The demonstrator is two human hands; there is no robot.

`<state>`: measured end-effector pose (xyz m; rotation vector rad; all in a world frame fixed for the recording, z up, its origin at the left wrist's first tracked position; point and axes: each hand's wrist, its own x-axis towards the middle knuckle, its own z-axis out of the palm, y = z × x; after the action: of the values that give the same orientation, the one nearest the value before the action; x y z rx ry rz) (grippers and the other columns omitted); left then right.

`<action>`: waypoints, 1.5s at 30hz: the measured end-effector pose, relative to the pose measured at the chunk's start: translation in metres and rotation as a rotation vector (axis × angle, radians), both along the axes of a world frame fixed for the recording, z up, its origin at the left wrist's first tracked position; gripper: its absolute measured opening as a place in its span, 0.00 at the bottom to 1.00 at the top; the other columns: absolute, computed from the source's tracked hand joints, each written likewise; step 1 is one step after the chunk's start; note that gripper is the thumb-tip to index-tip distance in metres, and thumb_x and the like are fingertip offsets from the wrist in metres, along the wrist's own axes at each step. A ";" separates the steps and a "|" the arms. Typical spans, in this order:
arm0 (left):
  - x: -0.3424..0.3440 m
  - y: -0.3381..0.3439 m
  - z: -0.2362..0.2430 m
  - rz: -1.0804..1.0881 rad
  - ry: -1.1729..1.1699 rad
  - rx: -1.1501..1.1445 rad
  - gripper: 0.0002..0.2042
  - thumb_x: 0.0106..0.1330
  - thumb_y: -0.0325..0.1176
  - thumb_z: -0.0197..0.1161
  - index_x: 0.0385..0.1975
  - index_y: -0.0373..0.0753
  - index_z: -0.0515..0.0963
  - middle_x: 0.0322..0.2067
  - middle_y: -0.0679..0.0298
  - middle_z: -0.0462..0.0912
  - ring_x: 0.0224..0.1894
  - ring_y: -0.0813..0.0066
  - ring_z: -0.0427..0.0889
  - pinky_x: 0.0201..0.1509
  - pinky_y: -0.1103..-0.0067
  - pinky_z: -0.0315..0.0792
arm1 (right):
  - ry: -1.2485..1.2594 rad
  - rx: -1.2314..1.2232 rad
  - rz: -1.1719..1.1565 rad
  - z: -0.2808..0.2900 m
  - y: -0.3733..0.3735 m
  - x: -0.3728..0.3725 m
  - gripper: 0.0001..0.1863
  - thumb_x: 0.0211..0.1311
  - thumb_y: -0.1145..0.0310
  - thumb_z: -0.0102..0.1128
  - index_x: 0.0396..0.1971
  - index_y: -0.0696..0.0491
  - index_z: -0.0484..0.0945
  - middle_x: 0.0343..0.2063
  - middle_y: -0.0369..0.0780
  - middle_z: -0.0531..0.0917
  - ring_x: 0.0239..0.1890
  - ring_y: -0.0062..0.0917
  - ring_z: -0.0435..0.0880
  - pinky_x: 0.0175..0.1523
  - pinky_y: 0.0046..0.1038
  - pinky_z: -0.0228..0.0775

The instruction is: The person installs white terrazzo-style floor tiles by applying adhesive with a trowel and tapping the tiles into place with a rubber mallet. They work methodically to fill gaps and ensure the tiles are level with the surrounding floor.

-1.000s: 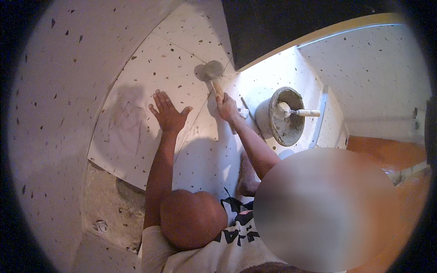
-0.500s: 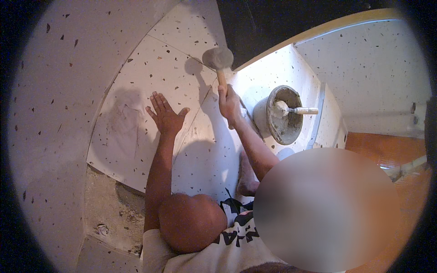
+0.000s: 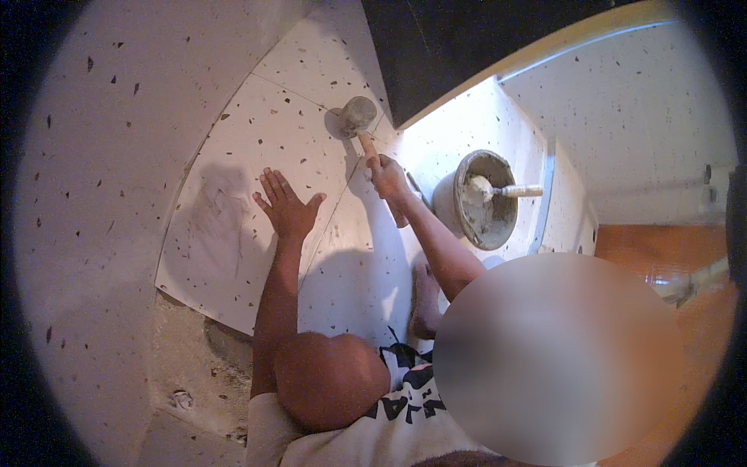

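My left hand (image 3: 286, 204) lies spread on a white speckled floor tile (image 3: 198, 272). My right hand (image 3: 389, 180) is wrapped round the wooden handle of a mallet (image 3: 358, 114) with a grey head. The head is low over the tile seams, ahead and to the right of my left hand; whether it touches the tile is unclear. Right of my right hand stands a bucket (image 3: 443, 198) of grey mortar, a trowel (image 3: 523, 190) resting in it. A thin dark tool (image 3: 414, 184) lies partly hidden by the hand.
A speckled wall (image 3: 93, 194) rises on the left, and an untiled rough patch (image 3: 194, 366) lies at lower left. A dark panel (image 3: 459, 47) with a pale edge overhangs at the top. My bare foot (image 3: 424, 303) rests beside the right forearm. An orange floor (image 3: 638, 241) shows at right.
The mallet was lifted half a second ago and has since come down toward the tile with my right hand. My left hand stays spread in about the same place.
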<state>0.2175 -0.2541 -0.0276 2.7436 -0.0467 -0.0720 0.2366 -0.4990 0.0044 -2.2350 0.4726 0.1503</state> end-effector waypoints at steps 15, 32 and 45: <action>0.031 -0.074 0.002 -0.164 0.070 0.030 0.56 0.61 0.69 0.56 0.73 0.26 0.43 0.75 0.42 0.36 0.78 0.46 0.33 0.74 0.43 0.29 | 0.238 0.242 0.071 0.215 -0.050 -0.027 0.24 0.71 0.50 0.50 0.45 0.59 0.76 0.19 0.35 0.74 0.15 0.19 0.71 0.19 0.27 0.66; 0.042 -0.104 -0.003 -0.163 0.025 -0.004 0.59 0.58 0.68 0.61 0.73 0.27 0.40 0.74 0.41 0.39 0.77 0.42 0.35 0.72 0.40 0.33 | 0.164 -0.194 0.160 0.028 -0.040 -0.023 0.25 0.73 0.48 0.44 0.51 0.58 0.66 0.30 0.59 0.83 0.37 0.57 0.83 0.43 0.55 0.71; 0.050 -0.070 -0.029 -0.255 -0.017 -0.044 0.57 0.58 0.69 0.59 0.73 0.27 0.43 0.75 0.41 0.37 0.76 0.39 0.34 0.72 0.39 0.34 | 0.189 -0.053 0.129 0.045 -0.025 -0.008 0.25 0.73 0.50 0.44 0.51 0.58 0.71 0.35 0.60 0.83 0.42 0.57 0.83 0.48 0.52 0.73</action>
<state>0.2678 -0.3237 -0.0565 2.6793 -0.3979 -0.1163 0.2290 -0.5244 0.0496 -2.3143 0.4366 0.4240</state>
